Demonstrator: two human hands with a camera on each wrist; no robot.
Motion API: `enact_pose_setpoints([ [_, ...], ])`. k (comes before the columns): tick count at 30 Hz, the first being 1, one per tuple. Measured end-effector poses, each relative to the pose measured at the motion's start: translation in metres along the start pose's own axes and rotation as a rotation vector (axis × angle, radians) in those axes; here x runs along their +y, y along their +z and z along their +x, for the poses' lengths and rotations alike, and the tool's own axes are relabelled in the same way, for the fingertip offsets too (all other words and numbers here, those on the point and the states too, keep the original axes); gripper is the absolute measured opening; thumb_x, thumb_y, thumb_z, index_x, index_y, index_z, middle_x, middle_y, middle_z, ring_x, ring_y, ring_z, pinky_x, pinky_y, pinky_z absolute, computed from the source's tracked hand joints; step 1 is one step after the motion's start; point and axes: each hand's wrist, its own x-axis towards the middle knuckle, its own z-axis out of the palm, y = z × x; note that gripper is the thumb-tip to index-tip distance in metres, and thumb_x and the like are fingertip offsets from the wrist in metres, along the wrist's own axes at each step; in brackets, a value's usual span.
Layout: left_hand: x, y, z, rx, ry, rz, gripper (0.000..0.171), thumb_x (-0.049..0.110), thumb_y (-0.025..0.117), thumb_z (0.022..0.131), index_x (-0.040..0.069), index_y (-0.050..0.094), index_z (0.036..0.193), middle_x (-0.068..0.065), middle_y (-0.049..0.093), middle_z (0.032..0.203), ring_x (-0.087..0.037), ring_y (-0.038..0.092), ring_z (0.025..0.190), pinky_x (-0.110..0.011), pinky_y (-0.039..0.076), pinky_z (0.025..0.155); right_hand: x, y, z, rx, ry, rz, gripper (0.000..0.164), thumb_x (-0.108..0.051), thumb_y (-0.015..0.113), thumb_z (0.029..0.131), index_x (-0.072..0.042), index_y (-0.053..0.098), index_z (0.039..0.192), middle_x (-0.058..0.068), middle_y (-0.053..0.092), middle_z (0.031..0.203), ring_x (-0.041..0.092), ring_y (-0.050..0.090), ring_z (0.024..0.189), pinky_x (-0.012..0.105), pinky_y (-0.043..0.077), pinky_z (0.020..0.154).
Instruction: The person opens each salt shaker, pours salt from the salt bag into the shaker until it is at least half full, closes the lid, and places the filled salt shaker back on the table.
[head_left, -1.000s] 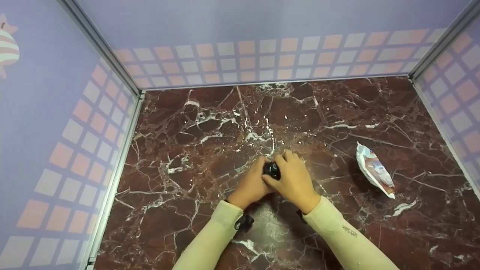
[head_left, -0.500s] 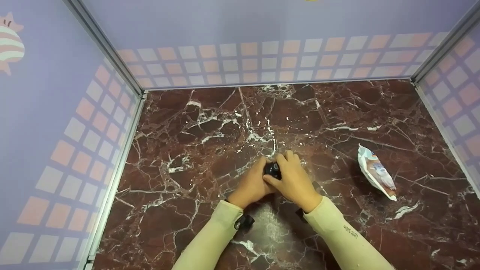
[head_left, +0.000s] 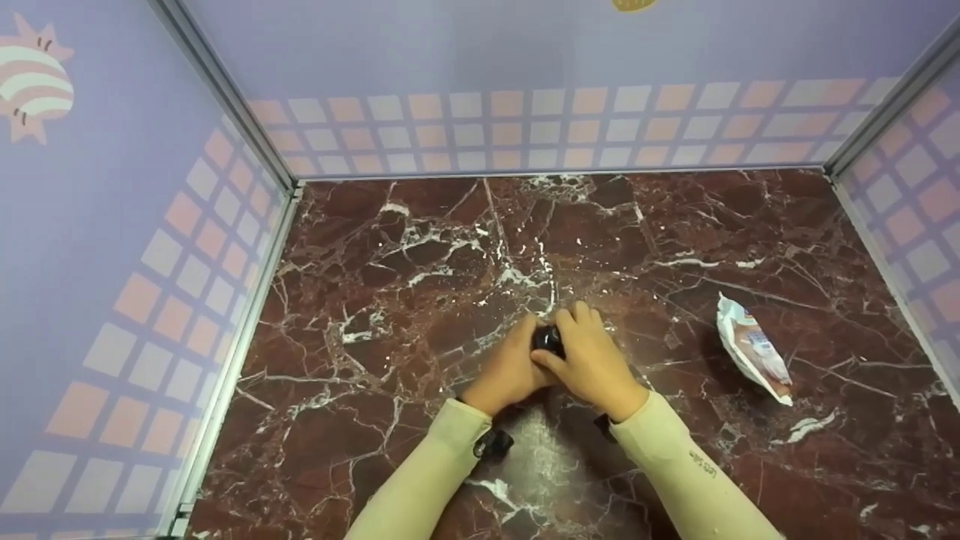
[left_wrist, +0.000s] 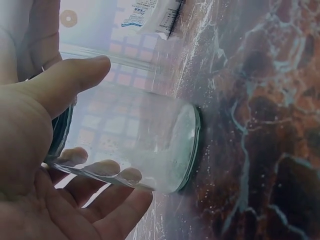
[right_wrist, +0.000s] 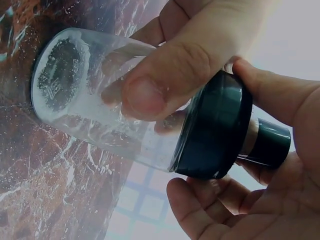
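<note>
A clear glass jar [left_wrist: 135, 125] stands upright with its base at the marble-patterned table, and white residue coats its inside near the bottom. On top sits a black lid [right_wrist: 215, 130] with a smaller black spout or knob [right_wrist: 272, 145] sticking out. My left hand [head_left: 510, 367] grips the glass body, its thumb along one side and fingers round the other. Curled over the lid is my right hand [head_left: 596, 364], thumb and fingers on opposite sides of it. From the head view only the lid's dark top shows between the hands; the glass is hidden there.
To the right lies a white and brown plastic packet [head_left: 754, 351]. White specks [head_left: 541, 259] are scattered over the table [head_left: 420, 420] beyond the hands. Purple panels with pink and white squares [head_left: 465, 135] enclose the table at the back and both sides.
The head view has shifted slightly, so the scene sits a little lower and to the right. Both hands keep their hold on the jar and its lid in the same place.
</note>
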Motion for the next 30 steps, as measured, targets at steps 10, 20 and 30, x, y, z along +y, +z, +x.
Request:
enact_pose_setpoints([
  [10, 0.002, 0.002, -0.001, -0.012, -0.044, -0.013, 0.063, 0.016, 0.089, 0.070, 0.010, 0.051, 0.121, -0.011, 0.063, 0.123, -0.028, 0.064, 0.112, -0.043, 0.053, 0.101, 0.005, 0.006, -0.005, 0.028, -0.017, 0.060, 0.049, -0.028, 0.081, 0.090, -0.002, 0.061, 0.126, 0.015, 0.050, 0.109, 0.031, 0.052, 0.102, 0.049, 0.056, 0.089],
  [20, 0.001, 0.001, -0.003, 0.010, -0.060, 0.004, 0.069, 0.019, 0.091, 0.069, 0.012, 0.052, 0.126, -0.010, 0.064, 0.125, -0.029, 0.064, 0.114, -0.045, 0.052, 0.103, 0.004, 0.002, -0.003, 0.002, -0.076, 0.036, 0.067, -0.031, 0.079, 0.092, -0.001, 0.051, 0.145, 0.017, 0.050, 0.114, 0.031, 0.053, 0.104, 0.050, 0.055, 0.090],
  [30, 0.004, 0.005, -0.006, -0.001, -0.035, -0.021, 0.076, 0.026, 0.092, 0.071, 0.011, 0.053, 0.135, -0.010, 0.065, 0.128, -0.027, 0.064, 0.118, -0.043, 0.051, 0.106, 0.011, -0.004, -0.004, -0.085, -0.131, 0.043, 0.061, -0.027, 0.078, 0.093, 0.000, 0.053, 0.142, 0.017, 0.051, 0.115, 0.030, 0.052, 0.105, 0.048, 0.054, 0.090],
])
